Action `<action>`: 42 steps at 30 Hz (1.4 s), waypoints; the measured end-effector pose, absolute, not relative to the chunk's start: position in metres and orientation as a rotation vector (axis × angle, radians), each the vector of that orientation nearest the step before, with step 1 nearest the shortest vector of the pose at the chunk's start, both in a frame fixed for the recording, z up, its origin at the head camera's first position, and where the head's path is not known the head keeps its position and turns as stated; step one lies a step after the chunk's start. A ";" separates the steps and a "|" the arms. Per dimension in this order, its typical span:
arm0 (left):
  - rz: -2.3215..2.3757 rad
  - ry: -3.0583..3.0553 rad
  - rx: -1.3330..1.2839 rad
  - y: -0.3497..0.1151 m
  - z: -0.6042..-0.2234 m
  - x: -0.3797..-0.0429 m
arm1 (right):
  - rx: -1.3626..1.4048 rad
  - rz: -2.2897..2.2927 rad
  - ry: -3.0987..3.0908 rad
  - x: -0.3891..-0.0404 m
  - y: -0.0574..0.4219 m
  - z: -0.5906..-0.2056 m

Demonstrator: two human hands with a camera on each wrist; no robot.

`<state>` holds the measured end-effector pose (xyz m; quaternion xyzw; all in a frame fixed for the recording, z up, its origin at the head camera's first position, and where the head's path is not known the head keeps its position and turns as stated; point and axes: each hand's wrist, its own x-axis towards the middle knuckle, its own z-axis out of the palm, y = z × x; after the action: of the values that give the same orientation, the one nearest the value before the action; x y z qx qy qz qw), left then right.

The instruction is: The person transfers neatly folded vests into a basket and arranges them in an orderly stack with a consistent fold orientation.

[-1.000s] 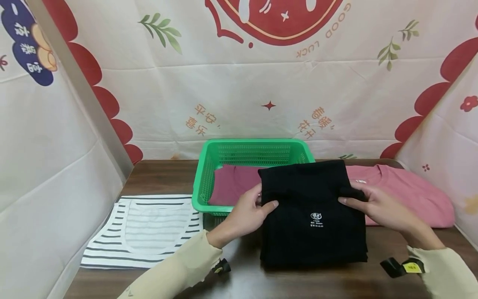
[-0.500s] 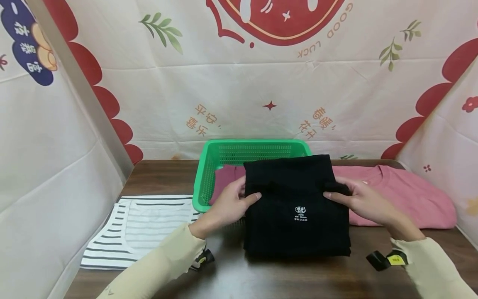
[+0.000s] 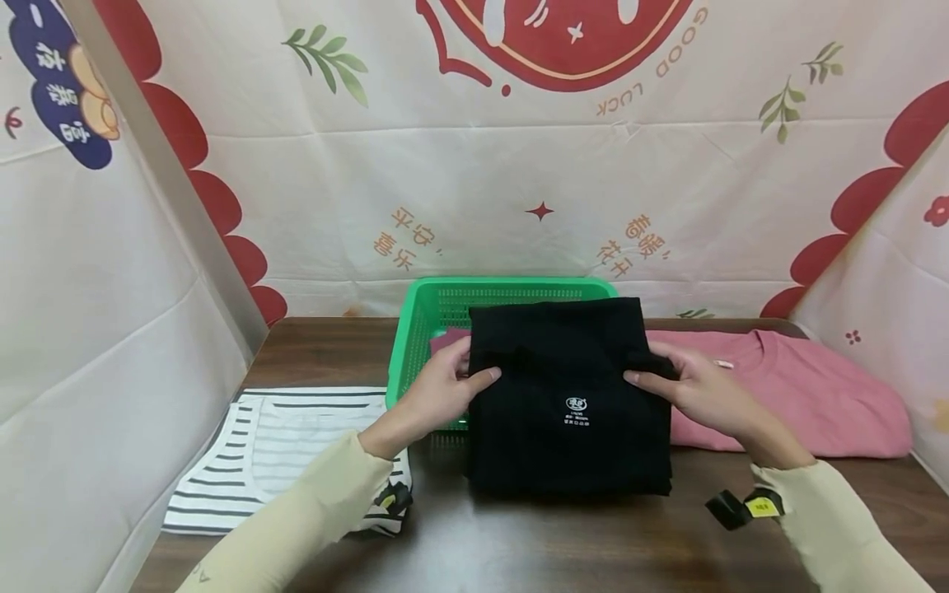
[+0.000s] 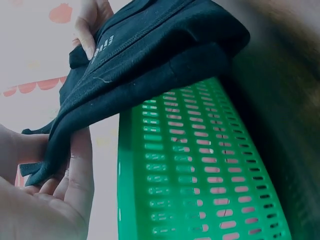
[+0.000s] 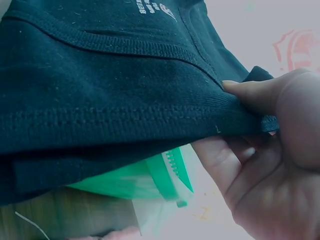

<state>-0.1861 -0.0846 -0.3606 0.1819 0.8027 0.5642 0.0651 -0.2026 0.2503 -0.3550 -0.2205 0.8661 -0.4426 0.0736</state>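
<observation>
A folded black shirt [image 3: 567, 445] with a small white printed label hangs in front of the green basket [image 3: 404, 346], hiding much of it. My left hand [image 3: 437, 391] pinches its left edge, thumb on the near face and fingers behind. At the right edge my right hand [image 3: 700, 387] grips a bunched bit of the cloth the same way. In the left wrist view the shirt [image 4: 145, 75] is above the basket's slotted wall [image 4: 195, 170]. The right wrist view shows the layered cloth [image 5: 115, 90] between thumb and fingers. Only a corner of maroon cloth [image 3: 447, 338] shows inside the basket.
To the left a striped white shirt [image 3: 296, 445] lies folded on the dark wooden table [image 3: 534, 543], partly under my left sleeve. A pink shirt [image 3: 808, 403] lies at the right. Printed cloth walls [image 3: 474, 181] stand behind and at both sides.
Both hands have carried the black shirt leftward and slightly up, away from the right. It now covers more of the basket and the maroon cloth. The grip looks the same.
</observation>
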 end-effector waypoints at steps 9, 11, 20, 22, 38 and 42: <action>1.690 2.424 0.433 -0.096 -0.363 -0.198 | -0.522 -1.306 2.614 -0.206 0.237 -0.355; 1.694 2.401 0.405 -0.100 -0.364 -0.201 | -0.532 -1.304 2.594 -0.208 0.236 -0.355; 1.659 2.424 0.411 -0.113 -0.368 -0.215 | -0.555 -1.380 2.481 -0.219 0.226 -0.360; 1.641 2.433 0.420 -0.115 -0.370 -0.217 | -0.551 -1.362 2.501 -0.221 0.224 -0.361; 1.510 2.409 0.412 -0.133 -0.379 -0.237 | -0.664 -1.274 2.504 -0.243 0.217 -0.376; 1.533 2.358 0.431 -0.135 -0.379 -0.239 | -0.668 -1.276 2.485 -0.245 0.217 -0.376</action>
<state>-0.2393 -0.1346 -0.3793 0.1500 0.8196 0.5329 0.1476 -0.2447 0.2174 -0.3758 -0.2304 0.8574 -0.4401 0.1342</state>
